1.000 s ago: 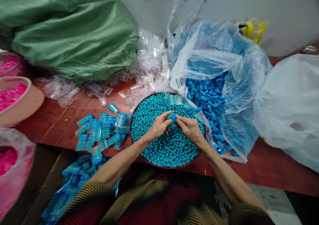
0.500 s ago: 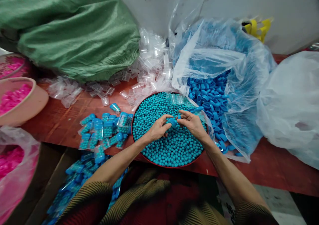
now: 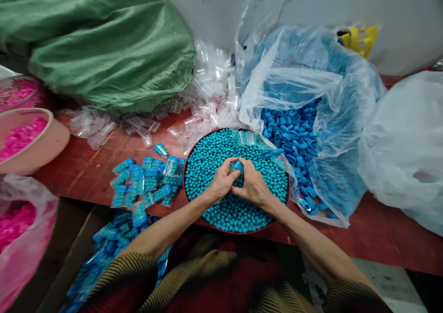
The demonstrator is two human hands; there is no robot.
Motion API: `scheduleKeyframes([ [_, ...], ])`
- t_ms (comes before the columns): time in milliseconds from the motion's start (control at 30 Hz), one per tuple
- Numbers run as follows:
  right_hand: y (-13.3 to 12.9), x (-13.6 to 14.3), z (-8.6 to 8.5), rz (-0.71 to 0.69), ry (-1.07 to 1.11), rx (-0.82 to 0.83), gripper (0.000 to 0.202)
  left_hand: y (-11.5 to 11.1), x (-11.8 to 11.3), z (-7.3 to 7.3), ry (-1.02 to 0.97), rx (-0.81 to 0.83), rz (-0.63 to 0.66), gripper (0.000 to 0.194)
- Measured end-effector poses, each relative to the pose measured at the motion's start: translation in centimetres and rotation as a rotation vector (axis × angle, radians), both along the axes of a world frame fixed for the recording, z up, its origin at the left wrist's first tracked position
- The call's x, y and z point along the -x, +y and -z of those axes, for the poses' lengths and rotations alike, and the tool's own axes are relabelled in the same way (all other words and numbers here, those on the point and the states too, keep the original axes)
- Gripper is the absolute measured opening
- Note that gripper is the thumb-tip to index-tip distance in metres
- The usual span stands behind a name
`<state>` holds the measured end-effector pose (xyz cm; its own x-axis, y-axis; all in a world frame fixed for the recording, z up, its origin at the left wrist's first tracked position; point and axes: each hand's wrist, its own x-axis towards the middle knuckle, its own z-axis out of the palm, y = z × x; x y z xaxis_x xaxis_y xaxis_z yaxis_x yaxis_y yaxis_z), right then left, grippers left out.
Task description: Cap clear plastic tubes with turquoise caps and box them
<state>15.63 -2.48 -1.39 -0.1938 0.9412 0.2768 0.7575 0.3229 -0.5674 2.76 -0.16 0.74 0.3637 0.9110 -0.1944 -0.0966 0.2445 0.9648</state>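
- Your left hand [image 3: 221,183] and your right hand [image 3: 254,187] meet over the middle of the round tray [image 3: 188,202], fingers curled together and clamped on one small blue-capped vial [image 3: 237,167]
- That vial sits between your two thumbs, just above the teal beads [image 3: 214,158] that fill the tray; how full it is cannot be told
- Both wrists rest low over the beads, and your forearms cross the tray's near rim
- Left of the tray, a heap of filled capped vials [image 3: 145,180] lies on the red table [image 3: 374,230], and more of them lie in the box below the table edge [image 3: 104,248]
- Behind the tray, empty clear vials [image 3: 211,96] are piled against the green sack [image 3: 104,45]
- Right of the tray, touching it, an open clear bag holds loose blue caps [image 3: 294,137]
- Further right lies a white bag [image 3: 404,147]
- At the far left, a beige bowl [image 3: 41,147] holds pink pieces
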Motion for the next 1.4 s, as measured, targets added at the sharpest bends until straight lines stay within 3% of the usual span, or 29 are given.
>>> scheduleKeyframes([
  [200, -0.1, 0.6, 0.8, 0.003, -0.025, -0.060, 0.068, -0.5, -0.4, -0.4, 0.068, 0.036, -0.060, 0.027],
  [300, -0.4, 1.4, 0.9, 0.025, -0.019, -0.032, 0.071, -0.4, 0.1, 0.0, 0.168, -0.034, -0.031, 0.023],
  [400, -1.0, 2.3, 0.2, -0.039, -0.096, 0.042, 0.072, 0.0, 2.2, 0.1, 0.338, -0.175, 0.055, 0.024],
  [533, -1.6, 1.5, -0.7, -0.090, -0.222, 0.082, 0.055, 0.6, 8.2, -1.0, 0.780, -0.336, -0.013, 0.035],
  [633, -1.1, -1.1, -0.7, 0.013, -0.221, 0.043, 0.031, 0.9, 12.6, -2.1, 1.270, -0.405, -0.081, 0.038],
  [700, -0.2, -3.1, -0.8, 0.124, -0.277, 0.012, 0.028, 1.0, 13.6, -2.4, 1.504, -0.505, -0.131, 0.038],
  [767, 0.9, -4.8, -1.1, 0.233, -0.437, 0.005, 0.029, 1.3, 12.4, -2.3, 1.571, -0.606, -0.142, 0.036],
  [867, 2.5, -6.1, -1.6, 0.329, -0.664, 0.033, 0.028, 2.4, 6.9, -1.9, 1.451, -0.751, -0.013, 0.034],
  [1000, 3.7, -6.2, -1.3, 0.325, -0.739, 0.071, 0.023, 6.0, -1.9, -0.8, 1.245, -1.139, 0.228, 0.036],
  [1100, 3.7, -6.0, -0.9, 0.287, -0.764, 0.114, 0.019, 9.4, -5.5, 0.5, 1.143, -1.272, 0.348, 0.037],
  [1233, 3.1, -5.9, -1.3, 0.262, -0.781, 0.134, 0.018, 10.7, -5.5, 2.5, 1.134, -1.247, 0.447, 0.034],
  [1400, 1.9, -5.7, -2.2, 0.189, -0.774, 0.153, 0.018, 6.8, -2.8, 3.6, 0.967, -1.226, 0.538, 0.026],
])
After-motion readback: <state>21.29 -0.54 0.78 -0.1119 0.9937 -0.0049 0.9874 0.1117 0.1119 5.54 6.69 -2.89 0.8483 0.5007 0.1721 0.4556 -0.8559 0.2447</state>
